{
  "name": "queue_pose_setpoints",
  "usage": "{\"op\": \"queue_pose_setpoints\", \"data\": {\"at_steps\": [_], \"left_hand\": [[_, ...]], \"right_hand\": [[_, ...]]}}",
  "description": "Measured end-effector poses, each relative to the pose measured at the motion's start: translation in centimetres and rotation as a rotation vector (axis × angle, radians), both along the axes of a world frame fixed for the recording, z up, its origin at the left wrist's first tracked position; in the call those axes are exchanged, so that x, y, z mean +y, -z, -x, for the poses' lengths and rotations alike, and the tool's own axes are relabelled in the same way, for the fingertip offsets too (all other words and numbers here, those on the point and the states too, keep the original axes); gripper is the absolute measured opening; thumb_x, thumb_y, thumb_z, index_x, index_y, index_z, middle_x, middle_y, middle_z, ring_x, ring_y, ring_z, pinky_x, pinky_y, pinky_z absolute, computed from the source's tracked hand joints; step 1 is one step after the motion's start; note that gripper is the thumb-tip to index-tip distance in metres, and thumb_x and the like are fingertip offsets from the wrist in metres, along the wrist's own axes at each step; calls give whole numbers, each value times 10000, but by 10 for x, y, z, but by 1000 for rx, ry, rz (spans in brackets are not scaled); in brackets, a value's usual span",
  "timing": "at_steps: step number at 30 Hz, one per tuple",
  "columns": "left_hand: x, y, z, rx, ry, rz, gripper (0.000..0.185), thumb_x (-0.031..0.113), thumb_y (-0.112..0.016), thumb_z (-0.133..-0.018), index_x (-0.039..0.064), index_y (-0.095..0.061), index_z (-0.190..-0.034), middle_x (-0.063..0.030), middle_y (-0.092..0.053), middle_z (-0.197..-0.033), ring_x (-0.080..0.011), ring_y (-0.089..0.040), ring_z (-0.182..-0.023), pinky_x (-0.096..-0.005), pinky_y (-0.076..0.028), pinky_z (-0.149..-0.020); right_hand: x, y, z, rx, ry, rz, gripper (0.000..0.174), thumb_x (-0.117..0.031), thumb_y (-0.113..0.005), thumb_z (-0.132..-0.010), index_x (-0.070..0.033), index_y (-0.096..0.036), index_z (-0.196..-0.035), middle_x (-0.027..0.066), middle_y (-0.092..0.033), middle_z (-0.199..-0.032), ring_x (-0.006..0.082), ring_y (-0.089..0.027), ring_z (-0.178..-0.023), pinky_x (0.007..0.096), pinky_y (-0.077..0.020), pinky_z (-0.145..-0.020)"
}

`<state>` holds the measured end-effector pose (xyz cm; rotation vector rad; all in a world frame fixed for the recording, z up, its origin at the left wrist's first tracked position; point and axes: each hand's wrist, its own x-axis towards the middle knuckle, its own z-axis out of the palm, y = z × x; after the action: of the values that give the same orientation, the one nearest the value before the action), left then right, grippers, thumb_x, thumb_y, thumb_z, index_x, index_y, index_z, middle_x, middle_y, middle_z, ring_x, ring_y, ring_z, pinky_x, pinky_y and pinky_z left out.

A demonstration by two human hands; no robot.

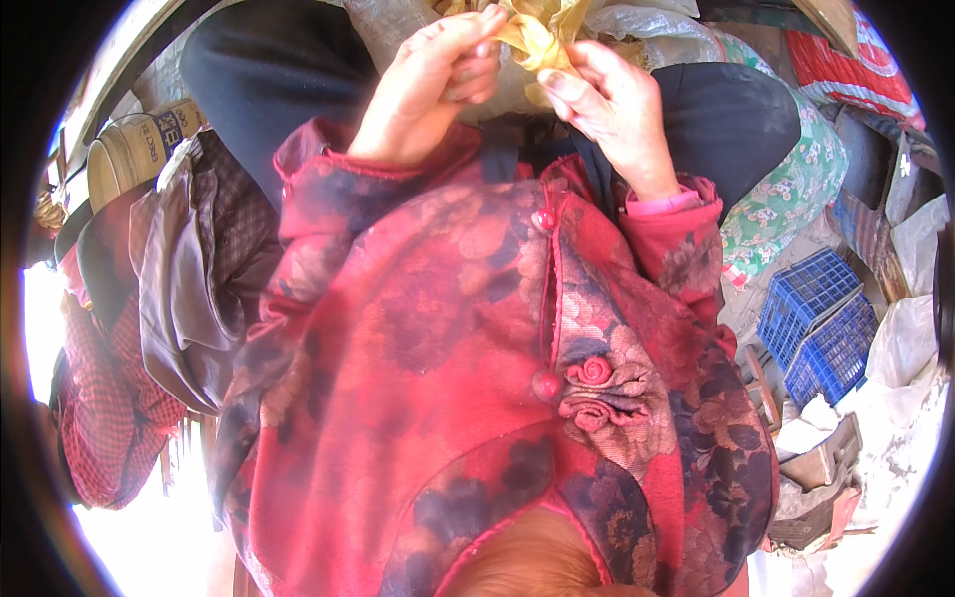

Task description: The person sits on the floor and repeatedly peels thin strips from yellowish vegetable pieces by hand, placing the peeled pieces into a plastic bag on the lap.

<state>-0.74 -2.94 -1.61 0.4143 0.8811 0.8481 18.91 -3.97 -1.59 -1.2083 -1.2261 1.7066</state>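
Both my hands are raised over my lap at the top of the head view, working a pale yellow twisted strip [539, 46] that looks like dried corn husk. My left hand [440, 82] pinches its left edge between thumb and fingertips. On the other side, my right hand [615, 104] grips the lower right part between thumb and curled fingers. More yellow husk hangs below and above the twist. Clear plastic sheeting [649, 31] lies behind it between my knees, with more husk-coloured material partly hidden.
At the left, a beige bucket [123, 160] with writing stands beside a grey garment [183, 276] and red checked cloth [112, 403]. To the right are green printed fabric [791, 179], blue plastic crates [817, 321], a red-and-white sack [858, 67] and a wooden box [813, 466].
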Motion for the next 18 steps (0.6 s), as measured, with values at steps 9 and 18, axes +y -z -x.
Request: {"op": "queue_pose_setpoints", "data": {"at_steps": [9, 18], "left_hand": [[-8, -1, 12, 6, 28, -118, 252, 299, -475, -979, 68, -504, -883, 17, -469, -664, -55, -375, -540, -203, -333, -539], [-15, 11, -23, 220, 7, -241, 322, 99, -696, -813, 27, -559, -1095, 41, -522, -731, -23, -383, -544, -174, -286, -496]], "right_hand": [[-24, 4, -5, -64, 127, -123, 91, -65, -649, -868, 0, -657, -930, -31, -558, -665, 29, -500, -594, 181, -410, -545], [-20, 6, 10, -100, 43, -120, 105, -106, -630, -889, -11, -653, -927, -24, -549, -641, 37, -487, -571, 196, -399, -529]]}}
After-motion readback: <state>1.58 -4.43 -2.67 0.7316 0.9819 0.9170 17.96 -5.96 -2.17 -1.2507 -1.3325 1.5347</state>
